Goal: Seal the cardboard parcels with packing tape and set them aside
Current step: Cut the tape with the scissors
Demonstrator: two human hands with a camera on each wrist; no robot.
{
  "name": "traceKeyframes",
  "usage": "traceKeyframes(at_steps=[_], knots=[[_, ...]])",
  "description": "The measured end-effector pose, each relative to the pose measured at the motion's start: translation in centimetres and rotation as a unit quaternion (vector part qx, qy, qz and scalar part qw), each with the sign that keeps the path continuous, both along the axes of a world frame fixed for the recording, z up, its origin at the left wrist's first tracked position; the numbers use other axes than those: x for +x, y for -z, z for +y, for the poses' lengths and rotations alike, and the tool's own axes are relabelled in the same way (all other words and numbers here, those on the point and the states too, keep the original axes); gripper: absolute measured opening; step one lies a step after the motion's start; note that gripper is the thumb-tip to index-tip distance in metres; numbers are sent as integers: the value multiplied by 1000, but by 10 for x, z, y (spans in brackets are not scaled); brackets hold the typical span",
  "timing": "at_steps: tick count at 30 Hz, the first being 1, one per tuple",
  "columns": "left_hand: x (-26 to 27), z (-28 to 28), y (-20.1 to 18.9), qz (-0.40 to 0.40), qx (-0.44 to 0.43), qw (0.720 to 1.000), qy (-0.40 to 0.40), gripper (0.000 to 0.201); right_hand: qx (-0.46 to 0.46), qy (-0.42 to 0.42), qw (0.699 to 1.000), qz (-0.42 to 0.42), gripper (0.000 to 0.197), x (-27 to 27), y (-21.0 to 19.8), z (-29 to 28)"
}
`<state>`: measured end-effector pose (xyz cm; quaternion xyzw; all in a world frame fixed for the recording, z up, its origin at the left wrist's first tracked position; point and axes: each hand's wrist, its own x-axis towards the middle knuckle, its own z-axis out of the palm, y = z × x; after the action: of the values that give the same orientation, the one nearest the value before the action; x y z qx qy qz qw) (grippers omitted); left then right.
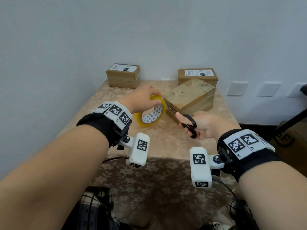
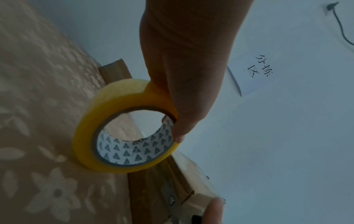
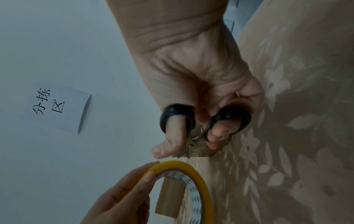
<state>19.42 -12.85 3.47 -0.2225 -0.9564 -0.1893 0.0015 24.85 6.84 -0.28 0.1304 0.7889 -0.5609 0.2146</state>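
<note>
Left hand (image 1: 142, 98) pinching the yellow tape roll (image 1: 152, 113) at its rim, roll on edge at table (image 1: 93, 103) centre. Right hand (image 1: 199, 125) at four o'clock of the roll, thumb and fingers through black scissors (image 1: 189, 123), blades reaching toward the tape beside the tilted parcel (image 1: 189, 95) at two o'clock. Two labelled parcels at the far edge: one at eleven (image 1: 123, 75), one at one (image 1: 197, 74).
</note>
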Motion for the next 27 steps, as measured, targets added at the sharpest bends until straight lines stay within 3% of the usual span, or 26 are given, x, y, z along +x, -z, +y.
traceKeyframes(at_steps=[6, 13, 19, 27], knots=[[1, -4, 3, -17, -113, 993, 7, 36, -15, -3, 1000, -11, 52, -2, -6, 11], [-7, 6, -4, -14, -55, 998, -23, 29, 59, -52, 997, 7, 73, -6, -4, 9], [-27, 26, -10, -8, -136, 989, -60, 40, 69, -76, 995, 9, 72, -8, -3, 3], [-37, 23, -4, -106, -83, 988, -78, 31, 87, -94, 991, 25, 80, -9, -3, 1]])
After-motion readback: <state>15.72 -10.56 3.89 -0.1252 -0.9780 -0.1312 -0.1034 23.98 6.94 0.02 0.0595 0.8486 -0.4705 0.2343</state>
